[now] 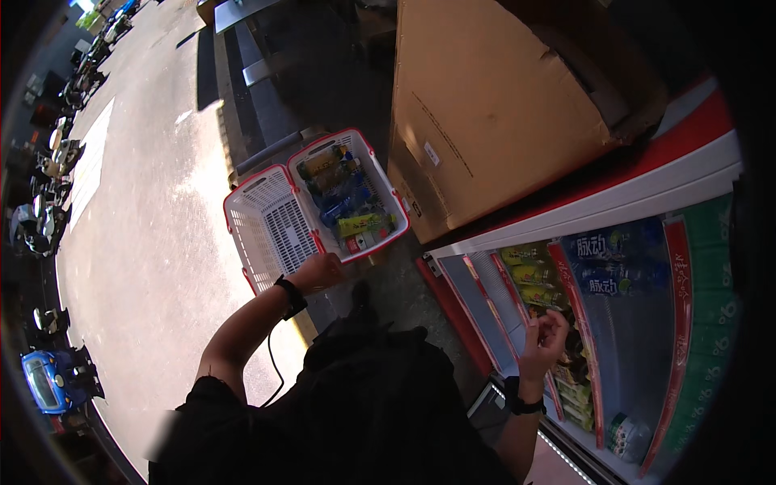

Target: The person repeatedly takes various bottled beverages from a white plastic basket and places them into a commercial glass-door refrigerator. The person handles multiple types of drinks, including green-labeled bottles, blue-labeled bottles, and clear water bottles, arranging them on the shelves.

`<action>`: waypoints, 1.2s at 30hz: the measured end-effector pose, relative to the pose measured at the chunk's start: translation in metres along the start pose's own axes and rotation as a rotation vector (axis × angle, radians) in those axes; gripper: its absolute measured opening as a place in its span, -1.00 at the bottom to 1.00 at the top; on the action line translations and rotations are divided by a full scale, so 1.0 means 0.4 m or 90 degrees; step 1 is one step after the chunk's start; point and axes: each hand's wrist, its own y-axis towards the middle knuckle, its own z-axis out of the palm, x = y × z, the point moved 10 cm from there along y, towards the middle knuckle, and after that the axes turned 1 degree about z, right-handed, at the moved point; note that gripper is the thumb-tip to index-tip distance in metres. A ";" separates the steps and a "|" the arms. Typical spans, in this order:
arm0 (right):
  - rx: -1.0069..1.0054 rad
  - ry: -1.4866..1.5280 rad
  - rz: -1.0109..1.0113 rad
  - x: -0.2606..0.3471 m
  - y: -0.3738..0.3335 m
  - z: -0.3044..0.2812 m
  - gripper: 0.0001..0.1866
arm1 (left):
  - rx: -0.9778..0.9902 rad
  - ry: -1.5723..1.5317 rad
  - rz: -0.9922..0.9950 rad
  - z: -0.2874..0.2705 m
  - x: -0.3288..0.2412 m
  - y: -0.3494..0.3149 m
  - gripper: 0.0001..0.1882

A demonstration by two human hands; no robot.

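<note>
My left hand (318,273) is closed at the near edge of two white plastic baskets with red rims; its palm side is hidden, so I cannot make out what it holds. The left basket (263,212) shows its bare slatted walls. Inside the right basket (399,212) lie several drink bottles, among them a yellow-green one (361,225) and a blue one (343,208). My right hand (546,335) is raised in front of the cooler shelves, fingers loosely bent and apart, nothing visible between them. Closest to it are bottles with yellow-green labels (533,275).
A big cardboard box (485,113) rests beyond the red-and-white drinks cooler (582,198). Blue-labelled bottles (610,263) and a large clear bottle (629,436) stand in the cooler. Sunlit pavement (162,202) stretches left, with parked scooters (40,218) and a blue vehicle (50,381).
</note>
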 end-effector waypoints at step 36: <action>0.437 -0.201 0.034 -0.097 -0.159 0.436 -0.87 | -0.046 0.290 -0.047 -0.075 0.153 0.550 -0.24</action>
